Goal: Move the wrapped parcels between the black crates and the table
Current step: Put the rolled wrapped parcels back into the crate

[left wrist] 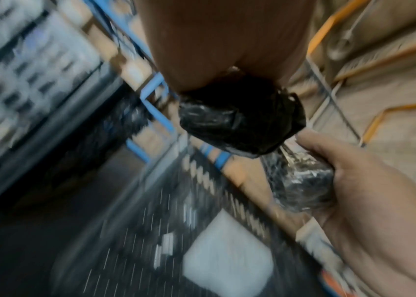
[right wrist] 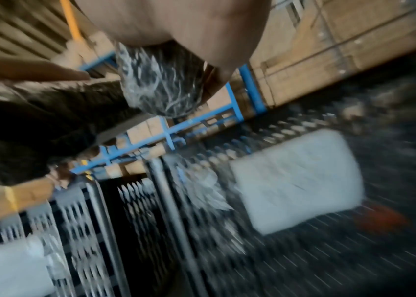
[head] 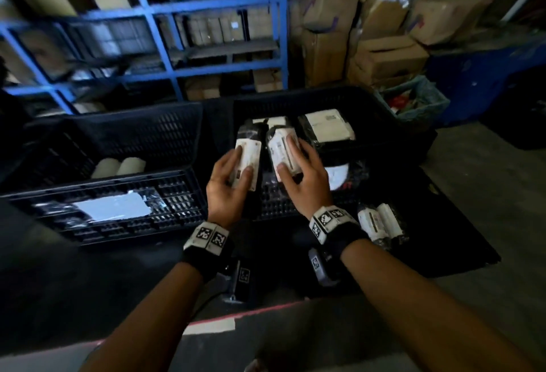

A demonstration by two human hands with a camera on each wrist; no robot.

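Note:
Both hands are raised above the right black crate (head: 301,104), each holding one parcel in black wrap with a white label. My left hand (head: 240,164) grips the left parcel (head: 249,150) upright, thumb on its label. My right hand (head: 288,157) grips the right parcel (head: 277,139), fingers across its label. In the left wrist view the left parcel (left wrist: 237,120) sticks out below my palm, and the other parcel (left wrist: 301,180) sits in my right hand (left wrist: 379,211). More parcels (head: 328,126) lie in the right crate. The left black crate (head: 147,132) holds white rolls (head: 118,166).
One wrapped parcel (head: 378,223) lies on the black table (head: 443,232) at the right, near my right wrist. Blue shelving (head: 212,8) and stacked cardboard boxes (head: 384,55) stand behind the crates. A lined bin (head: 413,102) is at the back right.

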